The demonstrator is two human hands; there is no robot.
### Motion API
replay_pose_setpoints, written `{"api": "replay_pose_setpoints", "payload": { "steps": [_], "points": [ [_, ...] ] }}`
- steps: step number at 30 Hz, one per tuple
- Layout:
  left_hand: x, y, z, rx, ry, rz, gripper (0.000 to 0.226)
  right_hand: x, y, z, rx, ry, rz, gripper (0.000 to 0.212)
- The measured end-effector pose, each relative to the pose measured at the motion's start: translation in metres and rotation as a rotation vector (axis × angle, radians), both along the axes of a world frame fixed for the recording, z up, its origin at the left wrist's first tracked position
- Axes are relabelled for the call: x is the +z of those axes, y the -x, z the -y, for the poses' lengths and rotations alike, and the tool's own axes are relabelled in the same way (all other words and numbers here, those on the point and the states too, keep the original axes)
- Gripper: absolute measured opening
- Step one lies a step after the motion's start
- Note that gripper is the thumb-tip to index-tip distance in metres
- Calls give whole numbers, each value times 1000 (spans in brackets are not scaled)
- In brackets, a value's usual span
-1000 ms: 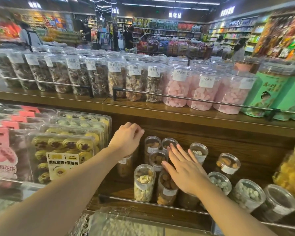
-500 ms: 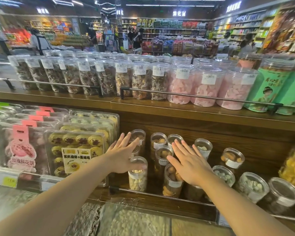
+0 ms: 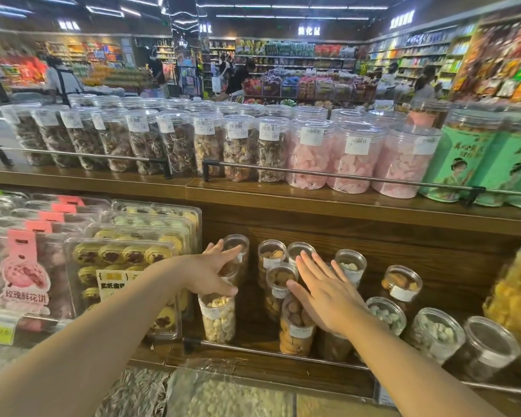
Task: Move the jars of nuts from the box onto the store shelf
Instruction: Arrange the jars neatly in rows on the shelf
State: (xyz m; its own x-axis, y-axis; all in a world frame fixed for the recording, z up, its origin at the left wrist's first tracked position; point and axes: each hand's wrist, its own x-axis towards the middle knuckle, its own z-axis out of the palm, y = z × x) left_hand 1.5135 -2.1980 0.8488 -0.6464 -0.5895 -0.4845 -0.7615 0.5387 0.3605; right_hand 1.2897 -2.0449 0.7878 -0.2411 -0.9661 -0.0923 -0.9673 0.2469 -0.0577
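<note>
Lower wooden shelf (image 3: 283,368) at bottom center has small clear nut jars (image 3: 218,319) standing on it, pastry trays (image 3: 124,266) to the left.

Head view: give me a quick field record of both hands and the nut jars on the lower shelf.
left hand: fingers straight, spread over the left jars, holding nothing
right hand: flat, fingers straight, against the middle jars
lower shelf: small clear jars standing upright, behind a metal rail
box: not identifiable
</note>
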Motion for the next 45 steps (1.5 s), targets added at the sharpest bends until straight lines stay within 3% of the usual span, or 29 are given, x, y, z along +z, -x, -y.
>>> {"api": "replay_pose_setpoints", "payload": {
  "steps": [5,15,19,23,25,28,32,35,40,42,45],
  "points": [
    [-45,19,1,143,286,-252,62,2,-1,0,-34,3,63,74],
    [-86,28,18,97,380,-224,69,1,-8,7,-47,-36,35,72],
    [-85,34,10,74,416,-355,68,-1,-24,14,-89,-28,61,70],
    [-100,45,18,68,403,-262,97,-3,-44,27,-161,-19,75,72],
    [-97,44,13,78,410,-312,84,-5,-53,33,-182,-12,74,73],
    [-84,41,-1,60,487,-455,59,-5,-60,39,-207,1,71,82],
    [-88,42,3,35,486,-450,59,-4,-60,37,-205,27,101,107],
    [-91,41,5,32,509,-430,63,-1,-58,38,-215,9,196,90],
    [-93,44,9,102,422,-295,74,35,-38,28,-386,332,779,66],
    [-90,46,7,127,389,-289,67,44,-23,9,-374,370,720,64],
    [-90,46,6,110,394,-303,66,29,-9,-18,-274,208,480,62]
  ]
}}
